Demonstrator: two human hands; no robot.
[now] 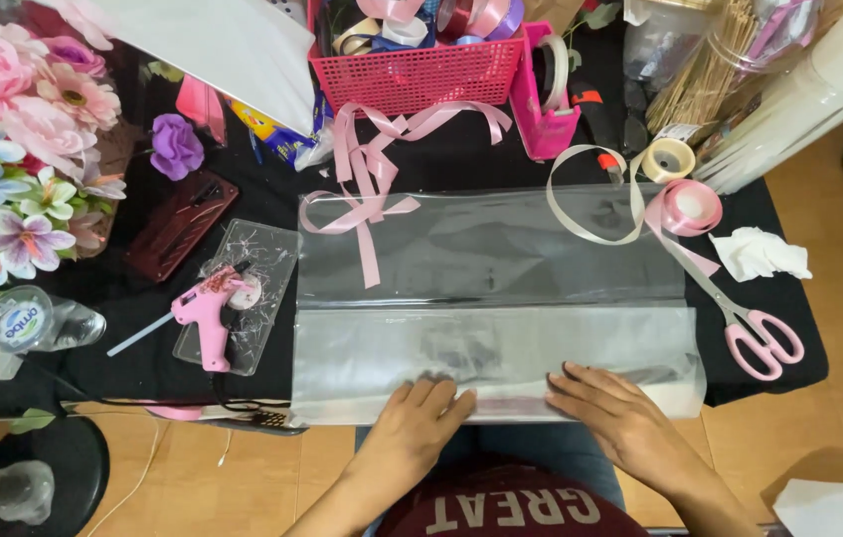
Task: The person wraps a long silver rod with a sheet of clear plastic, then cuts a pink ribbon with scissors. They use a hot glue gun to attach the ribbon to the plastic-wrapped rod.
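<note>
Both hands lay flat on a clear plastic sheet (491,298) spread across the black table (789,298). The left hand (421,418), at six o'clock, pressed the sheet's near edge with open fingers, gripping nothing. The right hand (615,408), at five o'clock, did the same. A pink glue gun (208,318) rested at nine o'clock, pink scissors (755,333) at three.

Light: bright, even, from overhead | Shadows: soft, short, under the hands on the clear plastic sheet (491,298) | Glare: pale sheen across the sheet, white bloom at upper right of frame | Focus: centre sharp, lower left corner blurred | Distortion: slight wide-angle bend at edges
</note>
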